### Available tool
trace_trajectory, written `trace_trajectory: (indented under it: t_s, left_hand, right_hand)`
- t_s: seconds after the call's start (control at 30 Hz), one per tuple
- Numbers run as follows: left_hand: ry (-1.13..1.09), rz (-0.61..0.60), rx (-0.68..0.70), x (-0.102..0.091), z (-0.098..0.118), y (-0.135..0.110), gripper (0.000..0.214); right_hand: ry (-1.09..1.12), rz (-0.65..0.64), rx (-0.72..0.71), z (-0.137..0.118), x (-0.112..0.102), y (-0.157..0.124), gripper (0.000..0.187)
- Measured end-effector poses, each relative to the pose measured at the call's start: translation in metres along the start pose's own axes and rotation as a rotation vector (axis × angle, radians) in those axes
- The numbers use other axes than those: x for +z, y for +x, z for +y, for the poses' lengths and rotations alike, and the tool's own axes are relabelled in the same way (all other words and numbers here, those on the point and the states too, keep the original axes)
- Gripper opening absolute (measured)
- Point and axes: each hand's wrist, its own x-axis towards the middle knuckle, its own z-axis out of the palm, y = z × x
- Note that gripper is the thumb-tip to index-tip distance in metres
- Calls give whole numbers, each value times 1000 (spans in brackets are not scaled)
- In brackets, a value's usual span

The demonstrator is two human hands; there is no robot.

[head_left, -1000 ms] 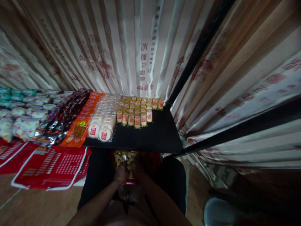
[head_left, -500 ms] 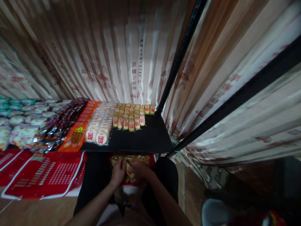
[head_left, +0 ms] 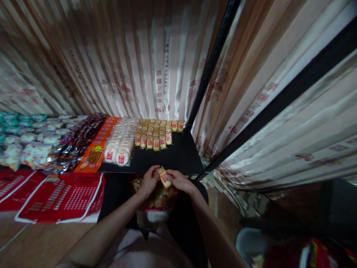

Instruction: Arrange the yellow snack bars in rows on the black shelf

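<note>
Between my hands is a small yellow snack packet with a red and white label, tilted, just in front of the shelf's near edge. My left hand has its fingers closed at the packet's upper left side. On the other side, the fingers of my right hand pinch its right edge. Below them, a large bag of wrapped snacks rests on my lap, partly covered by my hands. Similar yellow packets stand in rows on the black shelf.
Left of the yellow packets lie round white crackers in clear wrap, an orange snack pack, dark shiny packets and white packets. Red printed bags hang below. Black posts and curtains border the shelf.
My hands have risen from the bag on my lap toward the shelf edge, bringing up a yellow snack packet. The view has shifted slightly.
</note>
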Motion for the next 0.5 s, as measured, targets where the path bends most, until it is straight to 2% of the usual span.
trace_trajectory:
  t_s: [0.17,0.23,0.37,0.43,0.5]
  left_hand:
    - [119,7,65,16,9,22,31]
    - [181,39,115,24,16,34,30]
    - [290,119,167,42,37,58,31]
    - [341,136,169,52,46,70,33]
    - [384,138,177,61,52,82,35]
  right_hand:
    - [69,109,-42,4,-10,4,24]
    - [24,269,-55,7,-12,7,28]
    - [-249,659,-52,14,-11,15,38]
    - [-360,750,-42,19,-11,20,40]
    - [-428,789,-28,24,-11,26,41]
